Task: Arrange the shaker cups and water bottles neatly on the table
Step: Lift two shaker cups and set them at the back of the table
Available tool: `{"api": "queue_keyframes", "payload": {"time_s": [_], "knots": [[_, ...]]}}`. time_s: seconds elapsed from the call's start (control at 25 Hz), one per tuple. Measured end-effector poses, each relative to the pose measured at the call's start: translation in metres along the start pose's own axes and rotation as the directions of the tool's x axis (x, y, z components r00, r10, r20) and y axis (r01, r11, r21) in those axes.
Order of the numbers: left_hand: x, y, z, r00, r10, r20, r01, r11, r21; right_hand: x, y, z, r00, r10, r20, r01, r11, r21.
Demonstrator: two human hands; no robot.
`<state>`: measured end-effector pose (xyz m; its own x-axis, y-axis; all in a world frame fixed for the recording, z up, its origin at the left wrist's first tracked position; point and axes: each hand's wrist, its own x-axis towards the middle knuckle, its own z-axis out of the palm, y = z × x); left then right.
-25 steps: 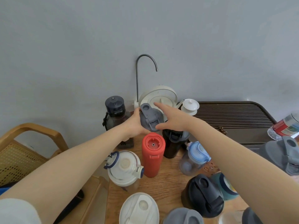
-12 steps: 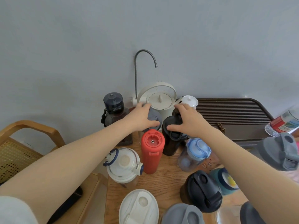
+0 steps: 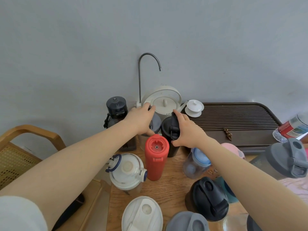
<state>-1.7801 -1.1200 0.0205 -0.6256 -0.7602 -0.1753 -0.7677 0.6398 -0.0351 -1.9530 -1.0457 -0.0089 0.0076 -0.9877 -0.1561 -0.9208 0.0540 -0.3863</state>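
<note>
Now the left hand (image 3: 141, 120) clasps a grey-lidded shaker cup (image 3: 155, 124), while the right hand (image 3: 188, 132) beside it clasps a black-lidded shaker cup (image 3: 168, 129).

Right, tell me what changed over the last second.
The left hand set the grey-lidded shaker down behind the red bottle and now rests on its lid. The right hand left it and took hold of the black shaker beside it. The kettle and other bottles stayed put.

At frame centre your left hand (image 3: 141, 120) rests on one shaker cup (image 3: 155, 123); your right hand (image 3: 188, 130) on its right-hand neighbour (image 3: 168, 129), kettle (image 3: 164, 104) behind, bottle (image 3: 156, 155) below.
</note>
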Motion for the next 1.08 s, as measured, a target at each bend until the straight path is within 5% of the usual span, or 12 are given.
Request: {"api": "queue_keyframes", "payload": {"time_s": [0.16, 0.24, 0.36, 0.48, 0.56, 0.68, 0.84, 1.08], "knots": [[-0.008, -0.003, -0.004, 0.998, -0.010, 0.059, 0.019, 0.989, -0.146, 0.010, 0.002, -0.008, 1.000, -0.001, 0.026, 0.003, 0.998, -0.066], [-0.026, -0.007, -0.012, 0.999, 0.025, -0.040, -0.034, 0.971, -0.238, -0.003, -0.007, -0.014, 0.997, -0.061, -0.046, 0.057, 0.994, -0.092], [-0.074, -0.015, -0.027, 0.965, 0.097, -0.244, -0.184, 0.911, -0.368, -0.040, -0.036, -0.028, 0.966, -0.202, -0.159, 0.245, 0.911, 0.332], [-0.129, -0.018, -0.032, 0.978, 0.145, -0.153, -0.199, 0.869, -0.453, -0.068, -0.062, -0.024, 0.948, -0.315, 0.047, 0.295, 0.924, 0.244], [-0.151, -0.018, -0.023, 0.987, 0.155, -0.031, -0.155, 0.903, -0.401, -0.069, -0.070, -0.010, 0.937, -0.317, 0.143, 0.312, 0.948, 0.061], [-0.164, -0.014, -0.003, 0.981, 0.192, 0.028, -0.178, 0.950, -0.258, -0.068, -0.078, 0.002, 0.965, -0.249, 0.078, 0.253, 0.967, -0.042], [-0.166, -0.001, 0.013, 0.976, 0.216, -0.039, -0.217, 0.976, -0.024, -0.089, -0.081, 0.006, 0.977, -0.210, 0.035, 0.213, 0.968, -0.134], [-0.157, 0.013, 0.021, 0.980, 0.182, -0.074, -0.175, 0.980, 0.096, -0.144, -0.079, 0.005, 0.992, -0.085, 0.096, 0.100, 0.981, -0.164]]}}
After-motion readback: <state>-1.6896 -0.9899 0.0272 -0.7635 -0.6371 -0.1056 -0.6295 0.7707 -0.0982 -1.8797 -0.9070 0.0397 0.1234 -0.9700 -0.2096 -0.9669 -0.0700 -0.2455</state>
